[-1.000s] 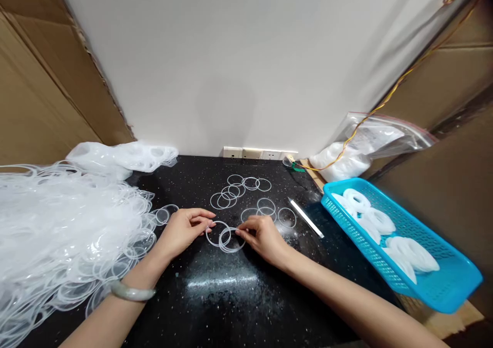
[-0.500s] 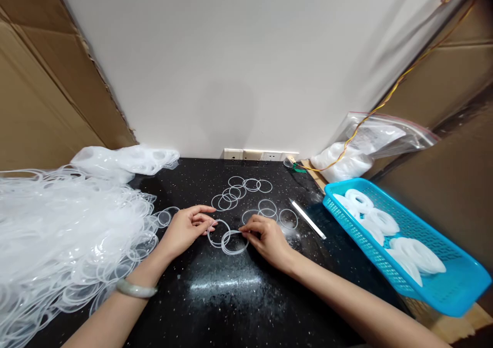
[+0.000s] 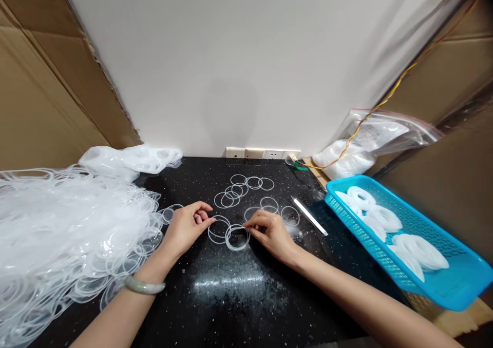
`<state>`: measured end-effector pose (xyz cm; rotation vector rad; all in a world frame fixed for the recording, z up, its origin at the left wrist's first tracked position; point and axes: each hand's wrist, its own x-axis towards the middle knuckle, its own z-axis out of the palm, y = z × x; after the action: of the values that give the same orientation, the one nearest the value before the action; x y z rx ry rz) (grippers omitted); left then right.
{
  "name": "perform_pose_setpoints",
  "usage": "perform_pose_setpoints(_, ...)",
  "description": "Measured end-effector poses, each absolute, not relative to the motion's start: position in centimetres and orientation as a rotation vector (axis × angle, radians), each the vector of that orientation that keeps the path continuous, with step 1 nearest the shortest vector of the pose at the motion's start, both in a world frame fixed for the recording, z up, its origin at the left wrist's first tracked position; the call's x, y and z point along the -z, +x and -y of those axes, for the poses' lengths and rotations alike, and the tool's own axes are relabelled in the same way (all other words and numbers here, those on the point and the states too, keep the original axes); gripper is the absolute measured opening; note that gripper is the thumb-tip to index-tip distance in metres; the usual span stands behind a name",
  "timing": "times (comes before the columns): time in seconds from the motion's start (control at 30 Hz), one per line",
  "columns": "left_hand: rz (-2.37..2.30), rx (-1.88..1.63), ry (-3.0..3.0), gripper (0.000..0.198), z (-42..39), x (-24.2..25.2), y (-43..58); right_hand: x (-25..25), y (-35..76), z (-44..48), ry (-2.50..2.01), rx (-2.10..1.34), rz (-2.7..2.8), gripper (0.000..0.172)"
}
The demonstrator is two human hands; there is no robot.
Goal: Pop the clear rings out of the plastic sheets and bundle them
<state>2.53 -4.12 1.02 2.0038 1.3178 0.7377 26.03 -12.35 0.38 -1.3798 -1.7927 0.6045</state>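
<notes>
My right hand [image 3: 269,233] pinches the upper edge of a thin clear plastic ring [image 3: 236,250] between thumb and fingers. My left hand [image 3: 187,227] rests on the black table [image 3: 239,317], its fingertips beside the left side of a second clear ring [image 3: 209,231]. That ring overlaps the pinched one slightly. A jade-like bangle [image 3: 144,285] circles my left wrist. Several more thin rings [image 3: 231,200] lie flat and overlapping beyond my hands, and a huge tangled heap of clear rings [image 3: 65,225] rises to the left of my left hand.
A blue plastic basket [image 3: 423,219] holding stacked white rings [image 3: 385,218] sits at the right table edge. A white strip [image 3: 309,216] lies beside it. A plastic zip bag [image 3: 379,137], wall sockets [image 3: 264,154] and a yellow cable [image 3: 400,71] are behind.
The ring in my right hand has moved right, away from the other ring, and now overlaps it only slightly. My right hand has shifted right with it.
</notes>
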Motion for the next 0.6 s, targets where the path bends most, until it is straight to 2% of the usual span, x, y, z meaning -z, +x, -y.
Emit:
perform_pose_setpoints(0.27,-1.379,-0.789,2.182,0.016,4.1,-1.1,2.4,-1.2,26.0,13.3,-1.37,-0.539,1.824,0.013)
perform_pose_setpoints(0.43,-1.255,-0.823,2.283,0.014,4.5,-1.3,2.7,-1.3,27.1,14.4,-1.554,-0.56,1.91,0.015)
perform_pose_setpoints(0.6,-1.106,-0.782,2.347,0.015,5.1,-1.7,3.0,-1.4,27.4,15.0,-1.549,-0.529,1.897,0.018)
